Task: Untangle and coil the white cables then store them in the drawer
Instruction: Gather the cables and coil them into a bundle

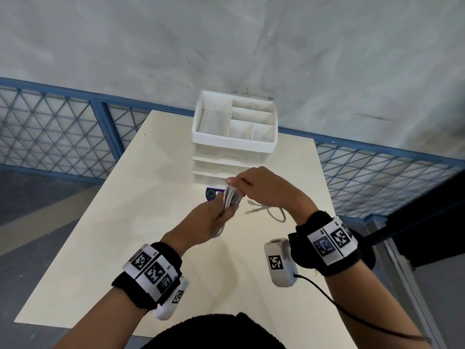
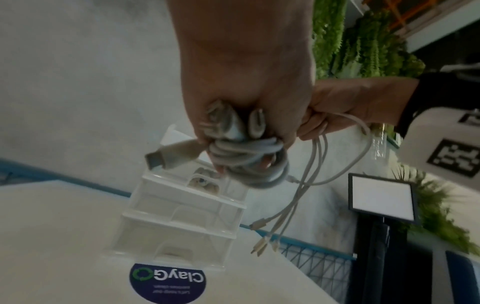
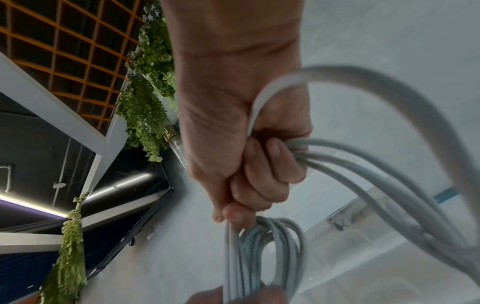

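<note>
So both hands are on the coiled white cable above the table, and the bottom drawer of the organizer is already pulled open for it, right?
Not quite. Both hands, left hand and right hand, do hold the coiled white cable above the table, but the left wrist view shows the bottom drawer of the organizer closed.

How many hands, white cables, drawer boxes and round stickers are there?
Hands: 2, the left hand and the right hand, both holding the coil.
White cables: 2, the coiled cable and the thin cable.
Drawer box: 1
Round sticker: 1
Total: 6
</note>
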{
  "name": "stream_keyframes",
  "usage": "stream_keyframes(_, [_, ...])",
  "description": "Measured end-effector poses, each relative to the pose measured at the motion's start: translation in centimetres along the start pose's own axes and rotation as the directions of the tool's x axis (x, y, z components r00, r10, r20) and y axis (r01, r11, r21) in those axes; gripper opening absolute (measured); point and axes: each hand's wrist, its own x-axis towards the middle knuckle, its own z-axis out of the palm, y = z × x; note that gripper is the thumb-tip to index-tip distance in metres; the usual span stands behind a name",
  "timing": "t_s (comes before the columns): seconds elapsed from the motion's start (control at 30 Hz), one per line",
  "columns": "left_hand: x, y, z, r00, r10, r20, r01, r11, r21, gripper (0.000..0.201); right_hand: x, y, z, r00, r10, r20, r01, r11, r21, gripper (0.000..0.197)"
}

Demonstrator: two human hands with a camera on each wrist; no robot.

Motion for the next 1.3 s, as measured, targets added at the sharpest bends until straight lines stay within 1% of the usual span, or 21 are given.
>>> stream_keyframes(0.03, [0.0,0.3,0.1,1.0,-0.018,0.026,0.019,0.999,-0.029,0.013,0.1,0.0,-0.1,1.0,-0.002,0.012,0.002,1.0,-0.005,0.052])
stream_keyframes(0.1, [0.0,0.8,0.0,0.997,-0.04,0.068,0.044,0.998,-0.054,0.018,0.3,0.3,-0.3,1.0,0.009,0.019,-0.009,1.0,0.012,0.051])
stream_keyframes(0.17, [-0.1,1.2,-0.1,0.988,-0.045,0.148,0.071,0.981,-0.179,0.023,0.6,0.5,-0.7,1.0,0.015,0.019,-0.015,0.999,0.035,0.05])
stream_keyframes(0.23, [-0.3,1.3,-0.4,0.973,-0.049,0.227,0.128,0.929,-0.347,0.03,1.0,0.7,-1.1,1.0,0.005,0.022,-0.006,0.998,0.062,0.052])
stream_keyframes(0.3, [-0.3,1.1,-0.9,0.968,-0.048,0.246,0.153,0.891,-0.428,0.034,1.3,1.0,-1.6,1.0,0.004,0.016,-0.006,0.994,0.113,0.05])
stream_keyframes(0.37, [-0.3,0.8,-1.9,0.976,-0.051,0.21,0.138,0.895,-0.424,0.039,1.3,1.8,-2.3,0.999,0.014,0.043,-0.022,0.978,0.207,0.04])
stream_keyframes(0.43, [-0.4,0.6,-3.1,0.98,-0.084,0.181,0.152,0.901,-0.405,0.041,0.9,3.0,-3.0,0.992,-0.004,0.126,-0.036,0.948,0.317,0.027])
stream_keyframes(0.5, [-0.6,0.4,-4.0,0.972,-0.121,0.199,0.191,0.903,-0.384,0.04,0.4,4.1,-3.1,0.974,-0.047,0.22,-0.045,0.919,0.393,0.026])
stream_keyframes(0.57, [-0.8,0.4,-4.6,0.963,-0.136,0.234,0.212,0.916,-0.339,0.04,0.3,4.9,-2.7,0.955,-0.068,0.288,-0.062,0.905,0.42,0.027])
stream_keyframes(0.67, [-1.0,0.2,-5.1,0.954,-0.145,0.262,0.221,0.93,-0.292,0.039,0.4,5.6,-2.5,0.94,-0.102,0.326,-0.059,0.891,0.45,0.012])
stream_keyframes(0.73, [-1.1,-0.3,-5.4,0.955,-0.19,0.227,0.253,0.923,-0.29,0.039,0.4,6.6,-2.4,0.961,-0.109,0.254,-0.013,0.899,0.438,0.008])
stream_keyframes(0.8, [-1.2,-0.8,-5.7,0.957,-0.222,0.187,0.271,0.915,-0.3,0.037,0.6,7.4,-1.9,0.99,-0.06,0.128,-0.004,0.893,0.451,0.013])
stream_keyframes(0.87, [-1.0,-1.2,-6.0,0.958,-0.237,0.161,0.275,0.917,-0.288,0.036,0.6,7.7,-1.1,1.0,-0.012,0.006,0.007,0.863,0.506,0.017])
stream_keyframes(0.93, [-0.8,-1.5,-6.3,0.959,-0.251,0.129,0.277,0.925,-0.26,0.036,0.8,7.7,-0.2,0.985,0.022,-0.169,0.064,0.872,0.485,0.013])
stream_keyframes(0.97, [-0.6,-1.6,-6.4,0.96,-0.255,0.113,0.275,0.933,-0.234,0.036,0.8,7.6,0.0,0.966,0.042,-0.256,0.087,0.877,0.472,0.009])
stream_keyframes(1.0, [-0.5,-1.7,-6.6,0.961,-0.258,0.097,0.273,0.941,-0.2,0.037,0.8,7.4,0.1,0.947,0.06,-0.316,0.101,0.877,0.469,0.006])
stream_keyframes(1.07, [-0.4,-1.7,-7.1,0.961,-0.268,0.063,0.274,0.953,-0.132,0.038,0.8,7.0,0.0,0.931,0.078,-0.357,0.102,0.882,0.46,0.009])
stream_keyframes(1.17, [-0.5,-2.0,-7.6,0.955,-0.294,0.031,0.295,0.953,-0.062,0.039,0.8,7.2,-0.3,0.936,0.093,-0.339,0.049,0.921,0.386,0.019])
stream_keyframes(1.23, [-0.6,-2.2,-7.7,0.951,-0.305,0.043,0.306,0.952,-0.015,0.039,0.9,7.5,-0.5,0.945,0.145,-0.293,-0.048,0.948,0.315,0.033])
stream_keyframes(1.27, [-0.6,-2.4,-7.7,0.949,-0.309,0.056,0.309,0.951,0.001,0.039,0.9,7.5,-0.4,0.942,0.189,-0.277,-0.121,0.962,0.243,0.039])
stream_keyframes(1.3, [-0.6,-2.4,-7.6,0.948,-0.31,0.068,0.31,0.951,0.014,0.04,1.0,7.5,-0.3,0.935,0.229,-0.272,-0.201,0.971,0.126,0.046])
